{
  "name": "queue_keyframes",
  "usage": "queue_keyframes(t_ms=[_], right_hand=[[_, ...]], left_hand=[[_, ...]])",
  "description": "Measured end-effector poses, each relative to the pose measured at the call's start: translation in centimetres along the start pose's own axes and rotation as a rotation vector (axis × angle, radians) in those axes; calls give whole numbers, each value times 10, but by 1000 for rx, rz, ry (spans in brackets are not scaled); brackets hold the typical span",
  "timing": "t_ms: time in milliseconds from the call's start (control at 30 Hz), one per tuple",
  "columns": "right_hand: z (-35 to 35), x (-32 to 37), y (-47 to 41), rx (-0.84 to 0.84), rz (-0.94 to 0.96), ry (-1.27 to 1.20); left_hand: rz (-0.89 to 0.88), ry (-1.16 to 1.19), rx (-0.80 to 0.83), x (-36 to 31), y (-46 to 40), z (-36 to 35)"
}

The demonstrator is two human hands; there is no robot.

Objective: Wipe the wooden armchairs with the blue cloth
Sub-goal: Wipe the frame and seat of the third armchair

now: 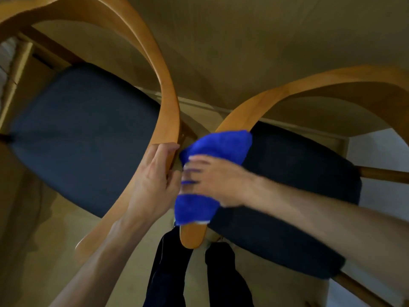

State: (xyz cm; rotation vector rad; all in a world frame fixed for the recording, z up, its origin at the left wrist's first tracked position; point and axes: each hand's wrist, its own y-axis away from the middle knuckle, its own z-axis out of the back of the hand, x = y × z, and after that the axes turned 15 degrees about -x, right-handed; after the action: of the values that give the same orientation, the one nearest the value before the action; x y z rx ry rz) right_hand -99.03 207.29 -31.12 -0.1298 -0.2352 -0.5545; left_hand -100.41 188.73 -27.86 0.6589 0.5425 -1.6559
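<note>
1. While the blue cloth lies draped over the near armrest of the right armchair, the wiping looks to be mid-way at most: the cloth covers only the front stretch of that rail, and its rounded tip pokes out bare below.
2. Nothing shows whether the left armchair has been wiped. Its curved rail and both dark seat cushions look the same either way, so I judge at least most of the right chair's frame is left.
3. The right hand lies on top of the cloth, fingers spread and pressing it onto the rail, forearm reaching in from the right.
4. The left hand grips the left armchair's near rail, fingers curled round its edge, seemingly steadying it.
5. The person's dark-trousered legs stand between the 2 chairs on a pale floor.
</note>
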Motion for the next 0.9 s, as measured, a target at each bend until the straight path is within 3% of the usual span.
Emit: queue_keyframes(t_ms=[267, 400, 533, 667, 900], right_hand=[[51, -136, 51, 86, -545, 170], [72, -182, 99, 117, -894, 223], [92, -205, 155, 132, -1115, 370], [107, -209, 218, -36, -1254, 368], [94, -178, 353, -414, -1690, 97]], left_hand=[[-138, -67, -17, -61, -49, -64], [-234, -142, 3, -101, -91, -110], [-360, -204, 26, -140, -112, -142], [-503, -255, 96, -194, -121, -181], [-767, -239, 194, -290, -109, -249]])
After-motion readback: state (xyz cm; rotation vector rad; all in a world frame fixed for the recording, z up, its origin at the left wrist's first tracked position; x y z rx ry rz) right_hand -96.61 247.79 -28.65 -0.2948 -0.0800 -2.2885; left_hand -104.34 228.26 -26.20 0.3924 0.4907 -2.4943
